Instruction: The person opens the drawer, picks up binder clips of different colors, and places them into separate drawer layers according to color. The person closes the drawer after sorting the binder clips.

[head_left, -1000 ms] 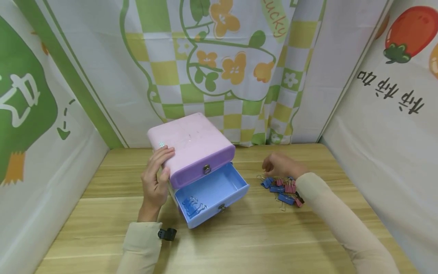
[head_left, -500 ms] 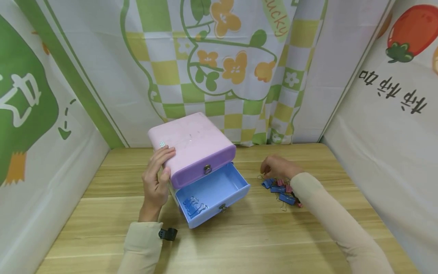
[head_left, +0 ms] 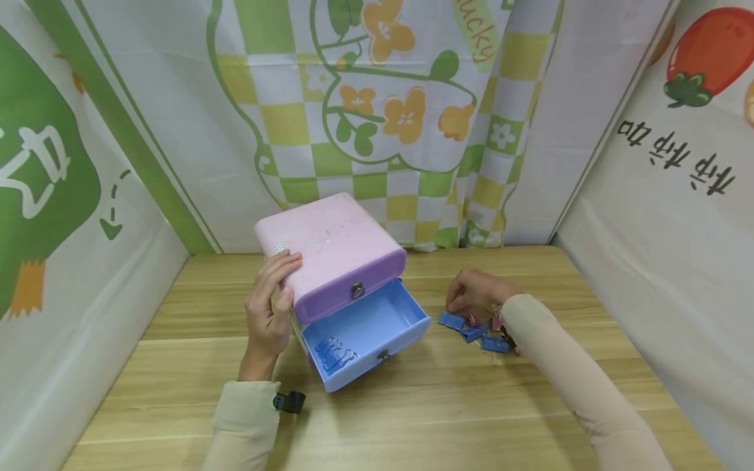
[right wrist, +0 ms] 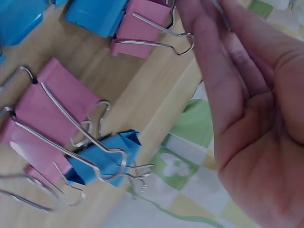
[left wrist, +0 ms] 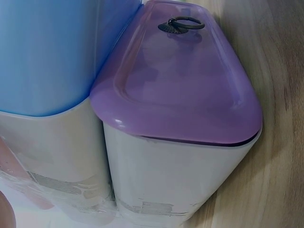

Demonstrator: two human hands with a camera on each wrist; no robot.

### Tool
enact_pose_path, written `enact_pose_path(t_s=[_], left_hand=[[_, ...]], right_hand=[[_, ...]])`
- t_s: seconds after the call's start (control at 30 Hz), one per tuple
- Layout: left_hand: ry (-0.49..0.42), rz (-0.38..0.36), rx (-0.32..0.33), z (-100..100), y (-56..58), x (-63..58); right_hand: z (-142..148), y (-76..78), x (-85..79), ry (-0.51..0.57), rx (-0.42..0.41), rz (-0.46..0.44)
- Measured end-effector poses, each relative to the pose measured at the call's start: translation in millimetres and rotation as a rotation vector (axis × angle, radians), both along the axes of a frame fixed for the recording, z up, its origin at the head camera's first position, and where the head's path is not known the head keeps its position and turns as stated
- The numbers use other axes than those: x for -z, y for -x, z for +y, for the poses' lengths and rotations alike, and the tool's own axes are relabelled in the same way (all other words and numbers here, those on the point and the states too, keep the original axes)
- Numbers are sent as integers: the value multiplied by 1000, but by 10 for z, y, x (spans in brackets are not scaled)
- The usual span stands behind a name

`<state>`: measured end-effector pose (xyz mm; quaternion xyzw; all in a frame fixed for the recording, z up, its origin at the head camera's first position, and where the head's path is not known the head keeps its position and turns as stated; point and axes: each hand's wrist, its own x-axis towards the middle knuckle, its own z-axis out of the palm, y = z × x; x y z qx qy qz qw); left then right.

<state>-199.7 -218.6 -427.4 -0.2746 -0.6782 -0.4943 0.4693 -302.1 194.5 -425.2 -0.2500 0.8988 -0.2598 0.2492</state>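
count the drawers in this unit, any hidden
3: the purple top drawer, the blue middle drawer pulled open beneath it, and the purple bottom drawer against the table; none appear hidden.

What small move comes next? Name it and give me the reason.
Probably lift the blue clip nearest the drawer and carry it there: the right hand seems to pinch a wire handle just above it, the drawer stands open with other blue clips inside, and the left hand rests on the box.
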Motion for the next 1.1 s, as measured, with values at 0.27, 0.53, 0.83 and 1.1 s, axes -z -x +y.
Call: enact_pose_path(t_s=[0.27,0.53,0.83,1.1], left_hand=[[0,0,1,1,-4,-3],[1,3,-5,0,-5,-5],[5,5,-7,6,0,0],[5,-2,-4,3,-1,2]], right_hand=[[78,7,90,147,125,-207],[101,4,87,291,275,-374],[42,-17,122,519,421,-533],[-31,-41,-20,690,442,-556]])
